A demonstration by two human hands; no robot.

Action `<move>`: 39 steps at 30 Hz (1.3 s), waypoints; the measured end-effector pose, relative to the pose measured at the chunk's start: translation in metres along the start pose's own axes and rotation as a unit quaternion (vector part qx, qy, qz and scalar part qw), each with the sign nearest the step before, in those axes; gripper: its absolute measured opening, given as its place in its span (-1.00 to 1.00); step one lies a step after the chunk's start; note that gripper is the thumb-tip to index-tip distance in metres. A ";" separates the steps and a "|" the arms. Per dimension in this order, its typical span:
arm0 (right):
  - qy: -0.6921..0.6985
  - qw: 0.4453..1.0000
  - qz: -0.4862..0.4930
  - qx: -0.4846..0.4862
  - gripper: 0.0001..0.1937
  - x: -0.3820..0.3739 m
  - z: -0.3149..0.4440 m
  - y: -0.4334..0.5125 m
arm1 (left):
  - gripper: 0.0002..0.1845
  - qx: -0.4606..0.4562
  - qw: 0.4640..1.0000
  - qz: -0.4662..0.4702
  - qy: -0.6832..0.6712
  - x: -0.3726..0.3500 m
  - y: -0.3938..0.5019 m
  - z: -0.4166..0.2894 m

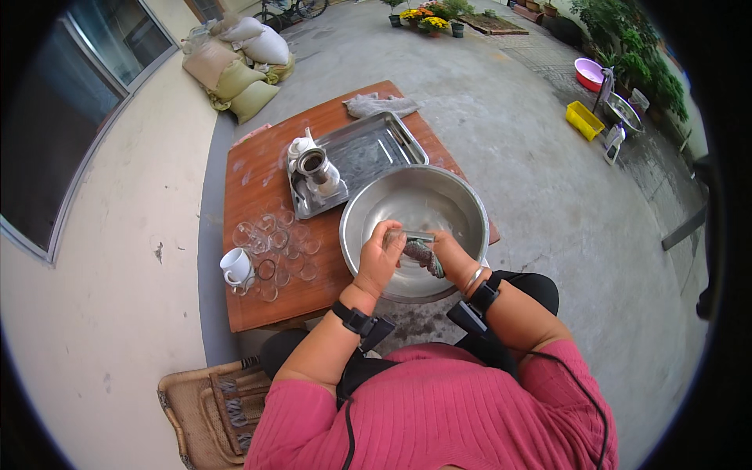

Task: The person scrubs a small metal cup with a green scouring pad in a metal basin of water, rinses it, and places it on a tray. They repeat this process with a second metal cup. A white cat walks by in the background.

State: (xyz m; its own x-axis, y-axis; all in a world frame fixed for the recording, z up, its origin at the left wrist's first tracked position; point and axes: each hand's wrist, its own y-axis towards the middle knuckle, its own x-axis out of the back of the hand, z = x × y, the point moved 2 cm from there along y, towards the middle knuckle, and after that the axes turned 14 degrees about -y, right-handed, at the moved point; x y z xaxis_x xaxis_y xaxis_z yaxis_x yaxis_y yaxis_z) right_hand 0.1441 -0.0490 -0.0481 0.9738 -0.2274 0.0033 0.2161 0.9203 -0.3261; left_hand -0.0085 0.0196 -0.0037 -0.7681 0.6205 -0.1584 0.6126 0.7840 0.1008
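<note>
Over a wide stainless-steel basin [359,202] of water, my left hand [379,258] grips a small cylindrical vessel [418,235], held on its side. It looks like clear glass, though fingers cover part of it. My right hand [457,258] has a dark, textured cloth [420,252] with a greenish edge and holds it against the vessel's other end. Left of the basin, several clear glass cups [278,239] stand close together on the wooden table [252,176]. A white mug [237,265] is at the table's left edge, beside them.
Behind the basin, a metal tray [367,147] holds a white teapot [301,144] and a glass pot with a strainer [317,170]. A grey cloth [379,106] lies at the far edge. Filled sacks [235,70] lean by the wall; a wicker chair [200,411] stands lower left.
</note>
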 end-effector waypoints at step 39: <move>-0.565 0.721 -0.104 0.386 -0.91 0.022 0.037 -0.032 | -0.74 0.342 0.936 0.040 -0.068 -0.001 0.009 0.019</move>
State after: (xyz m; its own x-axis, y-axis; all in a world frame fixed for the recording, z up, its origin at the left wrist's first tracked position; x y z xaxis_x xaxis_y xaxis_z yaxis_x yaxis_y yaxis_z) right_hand 0.1611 -0.0716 -0.0028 0.2558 -0.3841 0.8872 -0.0837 0.9054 0.4161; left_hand 0.0013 0.0258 -0.0217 -0.7118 0.6322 -0.3060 0.6795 0.5095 -0.5279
